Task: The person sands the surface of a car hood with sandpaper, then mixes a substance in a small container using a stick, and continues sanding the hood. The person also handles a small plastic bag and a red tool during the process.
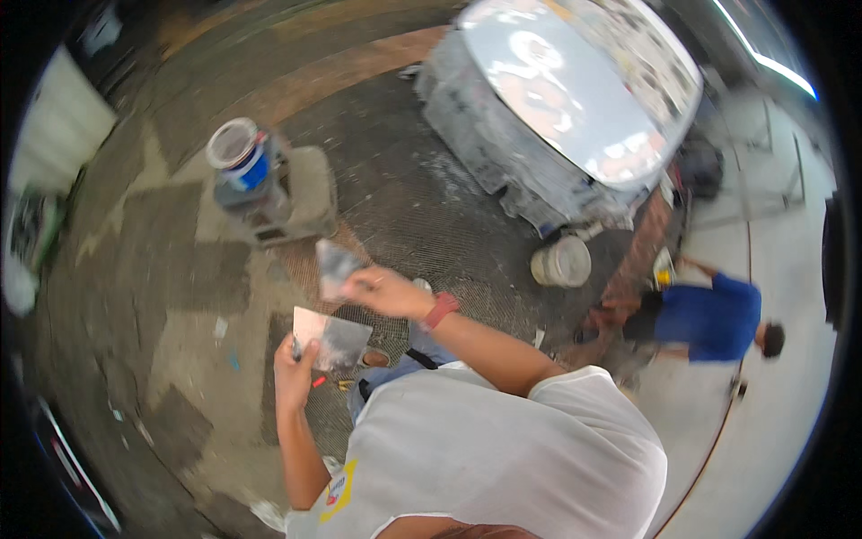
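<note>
My left hand (294, 368) is closed on the edge of a flat, roughly rectangular plate (346, 341), its thumb on top. The plate is grey on one half and pinkish on the other. Just above and to the right, my right hand (384, 293) grips a smaller flat spreader (335, 266), slightly blurred, grey with pinkish areas. The spreader and the plate are close together but look apart. A red band circles my right wrist.
A glossy white panel (539, 76) with pinkish patches lies over grey sheeting at the upper right. Near it stands a pale bucket (562, 262). A blue-banded tub (241, 154) tops a stand at upper left. Another person (709, 319) in blue is at right.
</note>
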Tool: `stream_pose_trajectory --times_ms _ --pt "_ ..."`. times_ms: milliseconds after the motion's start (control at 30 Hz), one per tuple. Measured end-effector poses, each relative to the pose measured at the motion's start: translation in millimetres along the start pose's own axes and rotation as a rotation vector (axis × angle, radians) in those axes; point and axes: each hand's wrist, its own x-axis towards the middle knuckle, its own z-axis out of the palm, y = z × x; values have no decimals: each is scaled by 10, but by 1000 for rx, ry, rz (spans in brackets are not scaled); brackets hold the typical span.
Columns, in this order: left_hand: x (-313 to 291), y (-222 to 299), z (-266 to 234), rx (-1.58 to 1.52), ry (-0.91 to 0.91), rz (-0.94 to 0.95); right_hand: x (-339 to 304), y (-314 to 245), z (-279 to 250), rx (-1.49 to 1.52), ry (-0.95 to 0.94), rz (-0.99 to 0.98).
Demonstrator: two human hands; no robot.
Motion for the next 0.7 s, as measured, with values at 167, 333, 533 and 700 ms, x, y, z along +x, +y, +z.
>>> stream_pose_trajectory --times_ms 167,333,533,700 --pt "73 97 0 242 -107 19 -356 -134 143 106 -42 -12" --pt "151 155 129 -348 176 127 -1137 319 -327 168 81 208" --pt "-303 377 1671 185 -370 39 -1859 459 -684 65 160 -24" --pt "-457 212 2384 -278 -93 117 -3165 898 -1254 260 232 43"
